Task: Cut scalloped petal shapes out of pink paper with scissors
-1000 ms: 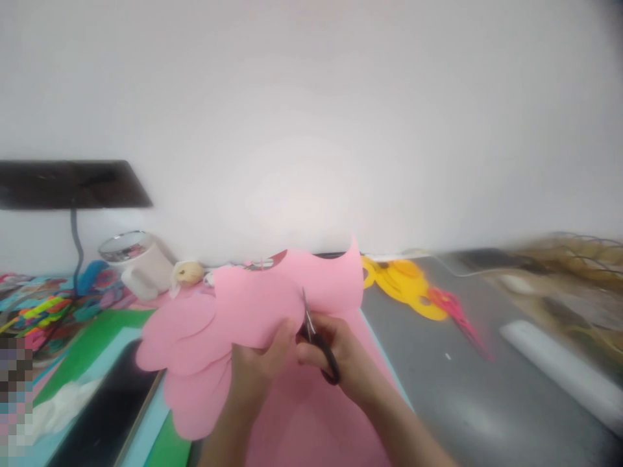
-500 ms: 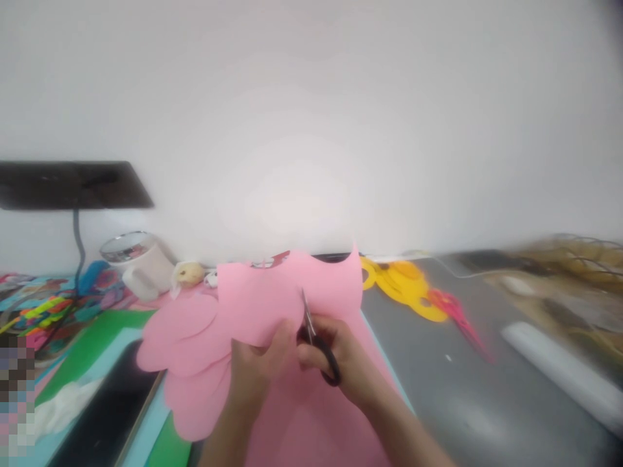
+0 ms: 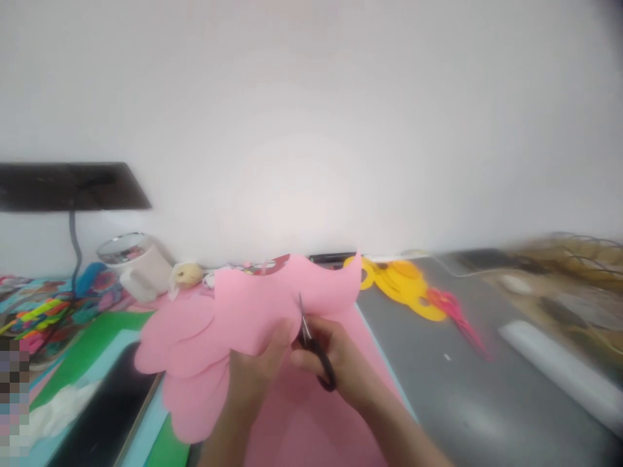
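Observation:
My right hand is closed round the black handles of a pair of scissors. Their blades point away from me and sit in a cut in a pink sheet of paper. Pinching the sheet's lower edge, my left hand has its thumb on top, left of the blades; its other fingers are hidden under the paper. Curved notches run along the sheet's far edge. Several rounded pink cut-outs lie fanned out to the left. Beneath my hands is a larger pink sheet.
To the right lie yellow cut-outs, pink scissors and a white roll on the grey table. A white mug, a black flat object and green sheets are at the left.
The scissor blades have tilted slightly and shifted a little down and left. The sheet's right side now curls lower. Both hands keep their hold.

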### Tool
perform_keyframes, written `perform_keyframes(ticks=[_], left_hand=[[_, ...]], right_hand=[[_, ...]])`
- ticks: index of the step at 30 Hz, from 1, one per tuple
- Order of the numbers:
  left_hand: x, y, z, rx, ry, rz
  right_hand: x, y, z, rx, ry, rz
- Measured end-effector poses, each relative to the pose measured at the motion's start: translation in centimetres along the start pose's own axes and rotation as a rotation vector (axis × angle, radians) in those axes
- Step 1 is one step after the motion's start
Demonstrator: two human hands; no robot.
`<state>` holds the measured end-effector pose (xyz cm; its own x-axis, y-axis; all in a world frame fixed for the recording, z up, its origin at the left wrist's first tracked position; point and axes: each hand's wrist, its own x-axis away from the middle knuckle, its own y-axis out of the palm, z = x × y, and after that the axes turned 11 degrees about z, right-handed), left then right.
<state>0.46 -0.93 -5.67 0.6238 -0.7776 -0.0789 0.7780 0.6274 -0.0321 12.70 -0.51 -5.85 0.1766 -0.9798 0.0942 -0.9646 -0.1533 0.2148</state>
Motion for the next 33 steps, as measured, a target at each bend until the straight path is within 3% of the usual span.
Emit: perform_keyframes(ticks=[16,33], left_hand=[[-0.05,0.02,-0.16,0.015,-0.03,-0.012],[-0.27,-0.08,0.09,0.028,0.09,-0.023]], right_hand=[[-0.03,-0.04,-0.24,0.034,0.02,0.015],[0.05,0.16,-0.41,0.059,0.067,0.056]])
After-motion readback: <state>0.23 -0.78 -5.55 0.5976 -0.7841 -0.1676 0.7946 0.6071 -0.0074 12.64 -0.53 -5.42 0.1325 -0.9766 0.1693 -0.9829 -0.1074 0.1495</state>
